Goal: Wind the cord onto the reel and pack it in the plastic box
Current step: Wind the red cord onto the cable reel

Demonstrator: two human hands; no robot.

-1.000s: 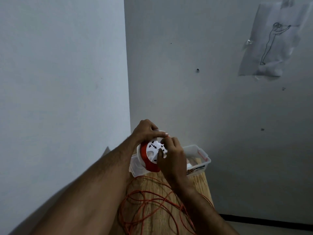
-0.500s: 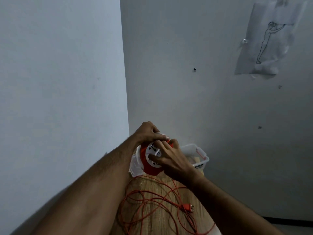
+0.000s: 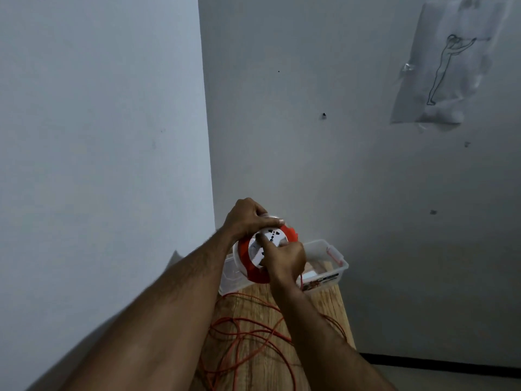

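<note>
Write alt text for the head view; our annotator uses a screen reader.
Two bare hands hold a red and white cord reel above a wooden table: the left hand grips its top edge, the right hand its white face. Loose orange cord sprawls on the table before a clear plastic box.

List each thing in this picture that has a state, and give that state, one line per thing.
reel: held up over the table, partly wound
cord: mostly loose, in loops on the wooden table
plastic box: open, no lid on
left hand: grips the reel's top
right hand: grips the reel's white face
paper sketch: taped to the wall
</note>
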